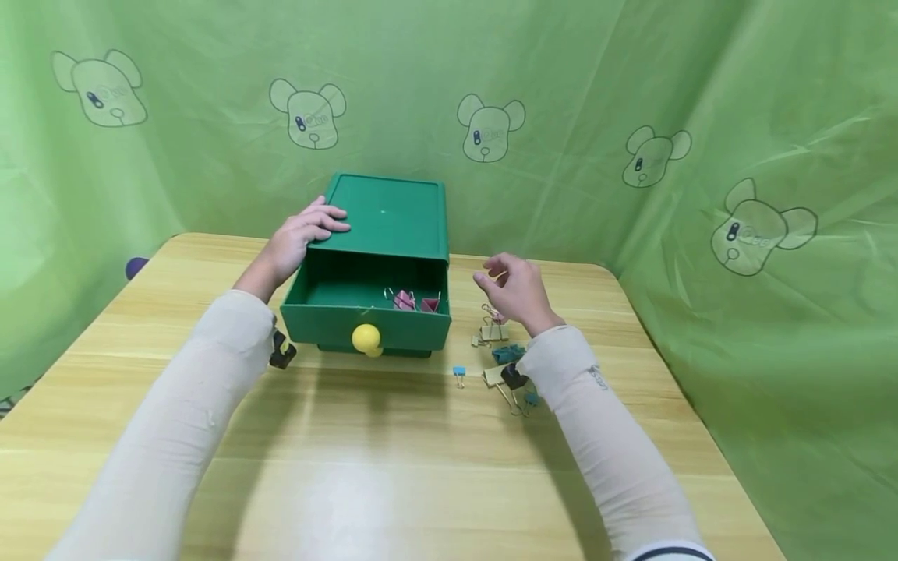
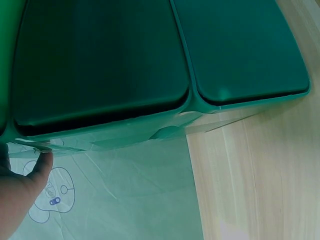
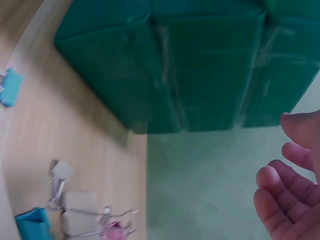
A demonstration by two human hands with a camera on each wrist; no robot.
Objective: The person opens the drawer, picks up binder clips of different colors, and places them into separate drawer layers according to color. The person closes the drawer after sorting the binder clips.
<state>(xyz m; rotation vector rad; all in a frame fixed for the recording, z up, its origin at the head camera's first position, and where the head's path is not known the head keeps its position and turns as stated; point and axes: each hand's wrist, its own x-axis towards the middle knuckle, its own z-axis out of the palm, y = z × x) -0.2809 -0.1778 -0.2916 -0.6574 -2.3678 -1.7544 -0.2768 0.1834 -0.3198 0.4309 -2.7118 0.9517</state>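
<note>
A green drawer box [image 1: 393, 214] stands on the table with its upper drawer [image 1: 330, 323] pulled out. Two pink binder clips [image 1: 404, 301] lie inside at the front right, behind the yellow knob [image 1: 365, 337]. My left hand [image 1: 298, 238] rests on the left edge of the box top, fingers lying over the surface; its thumb [image 2: 42, 170] shows along the side in the left wrist view. To the right of the box, my right hand [image 1: 517, 290] is raised with loosely curled fingers and nothing between them. Below it lie several binder clips, including a cream one [image 1: 494, 333] and a teal one [image 1: 508, 354].
A small blue binder clip [image 1: 459, 372] lies apart on the wooden table [image 1: 393, 483], in front of the box's right side. A green curtain [image 1: 393, 78] with bear-head prints hangs behind and along the right. Something purple [image 1: 136, 267] shows at the table's left edge.
</note>
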